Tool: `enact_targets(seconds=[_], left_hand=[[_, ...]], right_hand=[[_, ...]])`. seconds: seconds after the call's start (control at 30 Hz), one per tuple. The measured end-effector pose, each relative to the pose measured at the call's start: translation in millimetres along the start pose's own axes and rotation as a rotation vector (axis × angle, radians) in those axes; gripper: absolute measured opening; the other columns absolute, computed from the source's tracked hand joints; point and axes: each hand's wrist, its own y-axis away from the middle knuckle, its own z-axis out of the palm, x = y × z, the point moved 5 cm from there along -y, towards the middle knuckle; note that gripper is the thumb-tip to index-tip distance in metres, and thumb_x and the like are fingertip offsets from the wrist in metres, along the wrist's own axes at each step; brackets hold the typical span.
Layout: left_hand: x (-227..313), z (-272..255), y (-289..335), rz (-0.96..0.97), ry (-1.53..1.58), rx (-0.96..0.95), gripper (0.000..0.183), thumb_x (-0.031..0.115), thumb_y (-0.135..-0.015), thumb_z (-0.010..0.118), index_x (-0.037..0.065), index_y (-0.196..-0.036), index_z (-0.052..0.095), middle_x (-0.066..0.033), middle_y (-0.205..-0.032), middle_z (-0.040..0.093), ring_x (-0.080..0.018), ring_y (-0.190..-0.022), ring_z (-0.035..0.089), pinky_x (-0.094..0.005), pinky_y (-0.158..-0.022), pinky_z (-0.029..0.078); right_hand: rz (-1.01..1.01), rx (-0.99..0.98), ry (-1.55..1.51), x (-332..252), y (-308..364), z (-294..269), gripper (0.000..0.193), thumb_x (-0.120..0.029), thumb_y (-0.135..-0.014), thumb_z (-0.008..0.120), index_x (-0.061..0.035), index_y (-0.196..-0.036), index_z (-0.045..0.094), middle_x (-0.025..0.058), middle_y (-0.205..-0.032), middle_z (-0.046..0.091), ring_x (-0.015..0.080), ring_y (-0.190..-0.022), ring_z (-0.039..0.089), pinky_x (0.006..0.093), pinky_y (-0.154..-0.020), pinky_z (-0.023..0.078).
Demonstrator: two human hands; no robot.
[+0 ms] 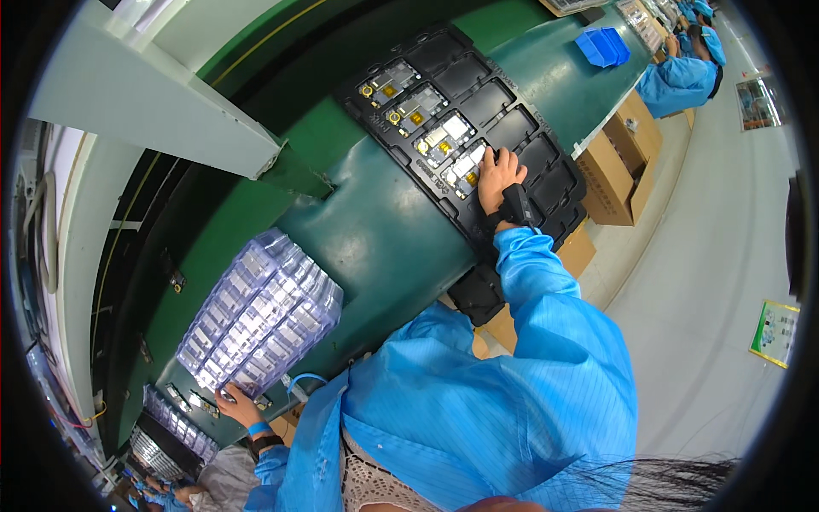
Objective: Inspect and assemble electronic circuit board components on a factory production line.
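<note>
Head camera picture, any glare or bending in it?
Head view: pale glare on the green table; head view: bright shine across the clear plastic trays; head view: the foot of the pale wall curves, and the corners are black.

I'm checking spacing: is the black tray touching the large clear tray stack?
Apart: the head view shows a strip of green tabletop between the black tray and the clear tray stack.

- Head-worn, looking down through a wide fisheye
- Close above the blue sleeves [546, 282], taking in both hands [501, 177]
- Reaching far along the green worktop [384, 218]
</note>
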Motion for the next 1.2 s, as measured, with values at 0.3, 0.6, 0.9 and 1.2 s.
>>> enact_targets(seconds=[0.3,0.6,0.9,1.2], left_hand=[[6,-1,2,-0.013,0.001,-0.031,0.05,0.036,-0.087,0.046,0.001,-0.121,0.038,-0.0233,-0.122,0.034,-0.0348,-0.108,0.038,-0.0411,-0.09,0.032],[-2,-5,0,-0.01,0.119,-0.058,0.053,0.034,-0.084,0.053,-0.003,-0.119,0.04,-0.0243,-0.118,0.038,-0.0338,-0.106,0.038,-0.0401,-0.089,0.033],[50,-12,15,0.14,-0.195,-0.082,0.079,0.049,-0.067,0.066,0.011,-0.129,0.036,-0.0222,-0.139,0.016,-0.0412,-0.127,0.014,-0.0629,-0.095,0.01],[55,-23,16,0.06,-0.04,-0.094,0.084,0.048,-0.063,0.07,0.01,-0.129,0.035,-0.0239,-0.138,0.017,-0.0438,-0.126,0.015,-0.0588,-0.095,0.014]], right_hand=[[0.099,-0.047,-0.206,-18,36,0,0.042,-0.026,-0.068,0.066,-0.0106,-0.106,0.056,0.0128,-0.12,0.044,0.0285,-0.116,0.037,0.0572,-0.09,0.026],[0.091,0.076,-0.421,-48,24,-41,0.027,-0.017,-0.073,0.063,-0.0064,-0.098,0.059,0.0104,-0.099,0.054,0.0265,-0.096,0.05,0.0411,-0.081,0.037],[-0.851,-0.476,-1.314,-347,67,-269,0.013,-0.01,-0.075,0.062,-0.0019,-0.086,0.06,0.0111,-0.074,0.057,0.024,-0.067,0.058,0.0299,-0.057,0.047],[-1.055,-0.446,-0.667,-637,104,-82,0.04,-0.032,-0.066,0.067,-0.0048,-0.094,0.06,0.015,-0.093,0.06,0.0304,-0.088,0.057,0.038,-0.076,0.045]])
